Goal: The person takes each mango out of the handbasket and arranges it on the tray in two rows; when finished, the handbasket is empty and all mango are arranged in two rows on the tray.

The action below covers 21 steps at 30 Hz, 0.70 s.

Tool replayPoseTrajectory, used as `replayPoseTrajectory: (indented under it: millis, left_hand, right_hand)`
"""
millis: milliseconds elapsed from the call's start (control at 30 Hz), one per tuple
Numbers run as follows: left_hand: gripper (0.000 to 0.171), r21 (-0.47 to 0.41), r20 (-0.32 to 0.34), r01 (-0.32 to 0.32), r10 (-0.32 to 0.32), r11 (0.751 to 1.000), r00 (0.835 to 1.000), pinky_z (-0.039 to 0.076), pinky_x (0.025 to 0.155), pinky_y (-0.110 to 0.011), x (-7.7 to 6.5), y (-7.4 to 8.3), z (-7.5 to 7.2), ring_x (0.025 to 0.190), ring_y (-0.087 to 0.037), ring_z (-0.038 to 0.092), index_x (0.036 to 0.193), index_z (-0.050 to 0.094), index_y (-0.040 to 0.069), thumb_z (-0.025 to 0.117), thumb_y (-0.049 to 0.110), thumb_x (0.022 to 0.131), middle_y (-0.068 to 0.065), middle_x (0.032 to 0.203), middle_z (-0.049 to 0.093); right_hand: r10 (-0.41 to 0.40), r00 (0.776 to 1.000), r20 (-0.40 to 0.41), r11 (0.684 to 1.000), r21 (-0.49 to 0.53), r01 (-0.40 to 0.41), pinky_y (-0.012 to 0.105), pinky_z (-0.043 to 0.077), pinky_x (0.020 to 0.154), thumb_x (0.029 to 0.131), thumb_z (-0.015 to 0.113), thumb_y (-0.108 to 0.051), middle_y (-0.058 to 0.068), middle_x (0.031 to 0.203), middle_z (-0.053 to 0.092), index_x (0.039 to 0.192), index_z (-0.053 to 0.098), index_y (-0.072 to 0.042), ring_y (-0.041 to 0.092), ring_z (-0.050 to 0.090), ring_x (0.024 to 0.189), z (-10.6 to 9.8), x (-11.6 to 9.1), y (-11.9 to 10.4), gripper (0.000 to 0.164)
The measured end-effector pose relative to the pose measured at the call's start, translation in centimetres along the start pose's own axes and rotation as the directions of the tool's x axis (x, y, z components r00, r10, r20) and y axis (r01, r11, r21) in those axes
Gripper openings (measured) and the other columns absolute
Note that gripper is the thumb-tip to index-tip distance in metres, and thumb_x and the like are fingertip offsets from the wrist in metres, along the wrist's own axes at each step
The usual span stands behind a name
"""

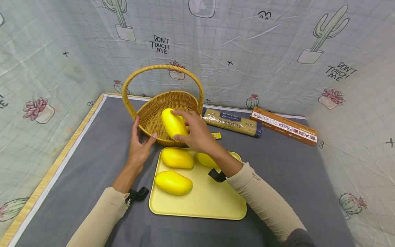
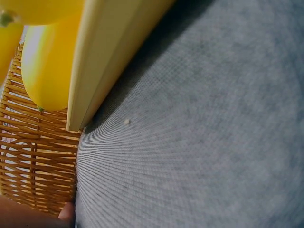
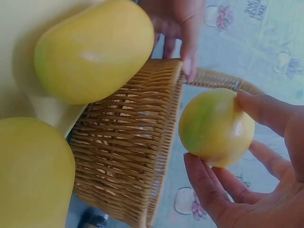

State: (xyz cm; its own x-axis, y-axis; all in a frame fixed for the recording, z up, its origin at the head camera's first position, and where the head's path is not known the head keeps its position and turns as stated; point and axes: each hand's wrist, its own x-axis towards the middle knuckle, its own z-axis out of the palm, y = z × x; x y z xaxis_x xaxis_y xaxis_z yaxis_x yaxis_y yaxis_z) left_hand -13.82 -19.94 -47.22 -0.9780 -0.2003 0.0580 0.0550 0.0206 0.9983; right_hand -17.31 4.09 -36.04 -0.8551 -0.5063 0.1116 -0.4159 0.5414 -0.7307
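Observation:
My right hand grips a yellow mango over the mouth of a wicker basket. In the right wrist view the held mango has a greenish patch, with thumb and fingers around it. The basket's near left rim is held by my left hand, its thumb lying over the edge. One mango and another mango lie on the left of a pale yellow tray. A third mango is partly hidden behind my right forearm.
The basket's tall handle arches over its opening. To its right lie a spaghetti packet, an orange-brown pasta box and a small yellow sachet. A patterned cloth hangs behind the grey tabletop.

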Motion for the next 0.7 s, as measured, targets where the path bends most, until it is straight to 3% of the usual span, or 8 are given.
replayPoseTrajectory:
  millis: [400, 700]
  left_hand:
    - [0.098, 0.008, -0.007, 0.009, -0.009, 1.000, 1.000, 0.025, 0.133, -0.059, 0.0, -0.1, -0.2, 0.167, -0.029, 0.008, 0.172, 0.008, 0.039, 0.073, 0.015, 0.102, 0.009, 0.180, 0.000]
    - [0.097, 0.037, -0.005, 0.016, -0.016, 0.999, 1.000, 0.027, 0.132, -0.059, -0.1, 0.0, -0.1, 0.167, -0.025, 0.006, 0.171, 0.009, 0.043, 0.073, 0.019, 0.102, 0.013, 0.179, 0.000]
  right_hand:
    - [-0.090, 0.996, 0.021, 0.996, 0.015, 0.089, 0.038, 0.062, 0.095, 0.091, 0.086, -0.012, 0.004, 0.155, 0.051, 0.158, 0.051, -0.031, 0.021, 0.058, 0.112, -0.8, -5.1, 0.1, 0.078]
    - [-0.098, 0.995, 0.032, 0.995, -0.015, 0.099, 0.051, 0.054, 0.108, 0.090, 0.087, -0.010, -0.002, 0.161, 0.047, 0.157, 0.051, -0.035, 0.025, 0.051, 0.142, -1.1, -8.8, 1.0, 0.080]
